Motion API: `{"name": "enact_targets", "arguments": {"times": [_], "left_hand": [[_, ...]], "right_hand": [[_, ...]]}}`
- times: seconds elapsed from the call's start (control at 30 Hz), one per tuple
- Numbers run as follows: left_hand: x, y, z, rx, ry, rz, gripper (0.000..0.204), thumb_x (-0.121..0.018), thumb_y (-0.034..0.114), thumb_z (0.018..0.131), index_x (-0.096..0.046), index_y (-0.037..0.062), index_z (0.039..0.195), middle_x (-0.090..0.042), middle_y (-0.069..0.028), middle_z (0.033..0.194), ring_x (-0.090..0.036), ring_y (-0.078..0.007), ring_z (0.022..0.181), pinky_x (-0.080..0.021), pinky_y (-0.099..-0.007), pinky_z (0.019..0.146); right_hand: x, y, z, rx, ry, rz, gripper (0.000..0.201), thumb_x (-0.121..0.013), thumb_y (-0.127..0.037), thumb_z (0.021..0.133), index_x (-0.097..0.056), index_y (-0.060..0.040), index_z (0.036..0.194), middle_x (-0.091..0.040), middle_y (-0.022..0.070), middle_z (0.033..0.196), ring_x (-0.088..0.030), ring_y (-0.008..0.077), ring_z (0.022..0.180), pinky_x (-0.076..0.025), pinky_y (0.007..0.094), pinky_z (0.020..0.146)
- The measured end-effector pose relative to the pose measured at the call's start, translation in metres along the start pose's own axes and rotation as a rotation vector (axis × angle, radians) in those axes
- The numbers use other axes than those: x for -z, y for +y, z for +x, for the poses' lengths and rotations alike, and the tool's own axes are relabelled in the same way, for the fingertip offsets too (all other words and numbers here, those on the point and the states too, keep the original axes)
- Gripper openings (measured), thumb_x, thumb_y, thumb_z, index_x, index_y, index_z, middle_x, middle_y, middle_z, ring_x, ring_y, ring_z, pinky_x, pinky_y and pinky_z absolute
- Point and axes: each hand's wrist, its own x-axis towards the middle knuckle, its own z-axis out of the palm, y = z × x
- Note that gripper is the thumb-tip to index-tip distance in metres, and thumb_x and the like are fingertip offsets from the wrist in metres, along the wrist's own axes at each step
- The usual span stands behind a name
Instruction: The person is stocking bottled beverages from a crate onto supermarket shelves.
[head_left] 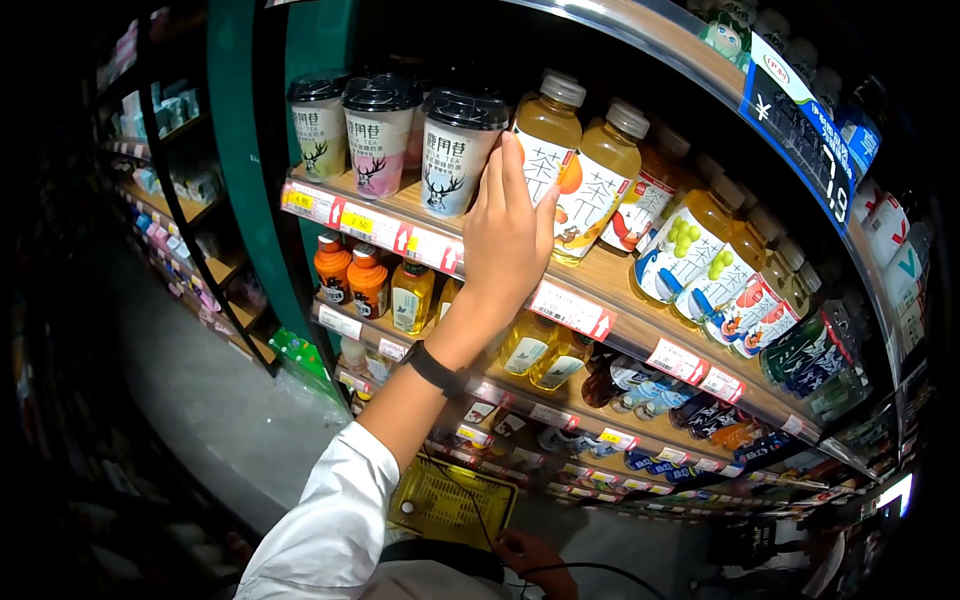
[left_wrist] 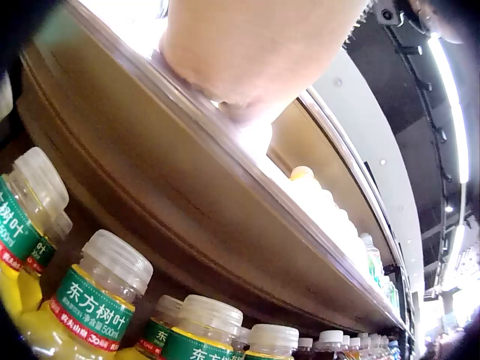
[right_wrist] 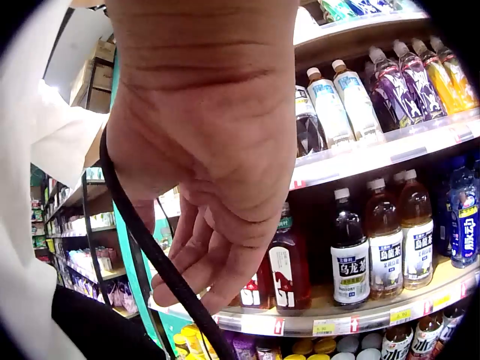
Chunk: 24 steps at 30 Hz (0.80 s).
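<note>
My left hand (head_left: pixel 508 225) is raised to the upper shelf, its fingers fairly straight. The fingertips lie in front of the gap between a milk tea cup (head_left: pixel 455 165) with a black lid and a bottle of amber tea (head_left: pixel 540 120), overlapping the bottle's label. In the left wrist view the hand (left_wrist: pixel 259 52) reaches up past the shelf edge, its fingers hidden. My right hand (right_wrist: pixel 217 217) hangs low, its fingers loosely bent with nothing in them; a black cord (right_wrist: pixel 139 217) crosses in front. Two more milk tea cups (head_left: pixel 380 140) stand to the left.
More tea bottles (head_left: pixel 680 240) line the upper shelf to the right. Price tags run along the shelf edge (head_left: pixel 575 308). Below stand orange-capped bottles (head_left: pixel 368 280) and bottles of yellow tea (left_wrist: pixel 82 300). A yellow basket (head_left: pixel 450 500) is low by my body, and an aisle floor (head_left: pixel 200 420) lies left.
</note>
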Motion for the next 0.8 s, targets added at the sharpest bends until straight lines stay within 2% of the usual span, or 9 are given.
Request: {"name": "enact_targets", "arguments": {"times": [0.17, 0.33, 0.43, 0.53, 0.6, 0.63, 0.73, 0.77, 0.8], "left_hand": [[-0.002, 0.000, 0.000, -0.011, -0.036, 0.080, 0.067, -0.058, 0.019, 0.101, -0.028, -0.0187, 0.147, -0.048, -0.0384, 0.140, -0.054, -0.0502, 0.125, -0.050, -0.0476, 0.100], [0.000, 0.004, 0.001, -0.017, -0.043, 0.088, 0.066, -0.056, 0.019, 0.102, -0.027, -0.0201, 0.147, -0.046, -0.0386, 0.141, -0.053, -0.0502, 0.126, -0.049, -0.0474, 0.101], [0.001, 0.004, 0.002, 0.000, -0.049, 0.067, 0.066, -0.056, 0.019, 0.102, -0.027, -0.0195, 0.147, -0.046, -0.0378, 0.142, -0.053, -0.0503, 0.126, -0.050, -0.0473, 0.100], [0.004, 0.005, 0.002, 0.042, -0.059, -0.015, 0.067, -0.058, 0.017, 0.100, -0.028, -0.0176, 0.148, -0.043, -0.0362, 0.145, -0.053, -0.0501, 0.127, -0.049, -0.0471, 0.102], [0.007, 0.002, -0.003, -0.049, -0.031, -0.001, 0.068, -0.061, 0.014, 0.097, -0.029, -0.0139, 0.150, -0.040, -0.0339, 0.149, -0.050, -0.0494, 0.131, -0.048, -0.0473, 0.103], [0.007, 0.000, -0.009, -0.108, -0.026, -0.025, 0.068, -0.063, 0.012, 0.094, -0.032, -0.0108, 0.150, -0.038, -0.0315, 0.153, -0.046, -0.0481, 0.136, -0.044, -0.0489, 0.108], [0.019, 0.003, -0.024, -0.179, -0.046, 0.017, 0.069, -0.065, 0.010, 0.092, -0.033, -0.0094, 0.150, -0.036, -0.0306, 0.155, -0.043, -0.0469, 0.139, -0.039, -0.0498, 0.113], [0.015, 0.001, -0.026, -0.152, -0.041, -0.025, 0.068, -0.064, 0.016, 0.094, -0.034, -0.0081, 0.150, -0.035, -0.0279, 0.157, -0.040, -0.0448, 0.142, -0.032, -0.0529, 0.117], [0.018, 0.000, -0.035, -0.141, -0.043, -0.021, 0.068, -0.064, 0.016, 0.094, -0.034, -0.0081, 0.150, -0.035, -0.0279, 0.157, -0.040, -0.0448, 0.142, -0.032, -0.0529, 0.117]], "right_hand": [[-0.002, -0.004, -0.002, 0.028, -0.011, -0.055, 0.044, -0.066, -0.038, 0.099, -0.066, -0.0017, 0.123, -0.074, 0.0149, 0.100, -0.072, 0.0245, 0.095, -0.056, 0.0374, 0.084], [-0.002, -0.001, -0.004, -0.056, -0.036, -0.003, 0.041, -0.065, -0.037, 0.100, -0.066, -0.0020, 0.122, -0.075, 0.0152, 0.099, -0.073, 0.0255, 0.094, -0.056, 0.0372, 0.083], [-0.006, 0.018, -0.001, -0.051, -0.034, 0.004, 0.041, -0.066, -0.038, 0.099, -0.066, -0.0034, 0.122, -0.075, 0.0150, 0.099, -0.073, 0.0253, 0.094, -0.056, 0.0374, 0.083], [-0.002, 0.007, -0.008, -0.061, -0.027, -0.104, 0.042, -0.066, -0.040, 0.098, -0.067, -0.0039, 0.120, -0.075, 0.0154, 0.098, -0.073, 0.0250, 0.093, -0.056, 0.0378, 0.081], [-0.004, 0.008, -0.012, -0.066, -0.034, -0.092, 0.043, -0.065, -0.040, 0.098, -0.064, -0.0040, 0.122, -0.075, 0.0152, 0.097, -0.073, 0.0255, 0.090, -0.056, 0.0376, 0.079], [-0.003, 0.012, -0.015, -0.070, -0.039, -0.080, 0.044, -0.065, -0.039, 0.098, -0.061, -0.0040, 0.124, -0.075, 0.0151, 0.097, -0.073, 0.0260, 0.088, -0.055, 0.0374, 0.077], [-0.008, 0.029, -0.022, -0.038, 0.003, -0.025, 0.040, -0.064, -0.037, 0.099, -0.061, -0.0048, 0.123, -0.074, 0.0150, 0.099, -0.072, 0.0253, 0.090, -0.055, 0.0368, 0.078], [-0.008, 0.030, -0.017, -0.038, 0.003, -0.026, 0.040, -0.064, -0.037, 0.099, -0.061, -0.0048, 0.123, -0.074, 0.0150, 0.099, -0.072, 0.0253, 0.090, -0.055, 0.0368, 0.078], [-0.007, 0.034, -0.015, -0.023, 0.005, 0.011, 0.042, -0.064, -0.038, 0.099, -0.063, -0.0037, 0.124, -0.074, 0.0147, 0.100, -0.072, 0.0252, 0.092, -0.054, 0.0366, 0.080]]}}
